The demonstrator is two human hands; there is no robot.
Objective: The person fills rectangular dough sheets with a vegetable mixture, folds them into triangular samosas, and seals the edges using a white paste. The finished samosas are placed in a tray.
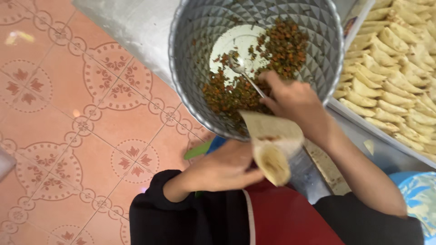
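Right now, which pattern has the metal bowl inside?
The metal bowl shows embossed silver triangles, seen in the head view.

A small printed label (350, 25), orange and dark with a pale surround, sits on the white rim of the tray (377, 130) at upper right, just beside the metal tub (190, 36). Its shape is narrow and slanted, its details too small to make out.

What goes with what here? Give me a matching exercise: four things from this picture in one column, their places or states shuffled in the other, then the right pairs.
Things:
1. spoon
2. pastry cone
3. folded pastries
4. filling

Places or states:
A. packed in rows on the tray
B. held open in the left hand
C. spread over the bottom of the metal bowl
D. gripped by the right hand

Pairs: 1-D, 2-B, 3-A, 4-C
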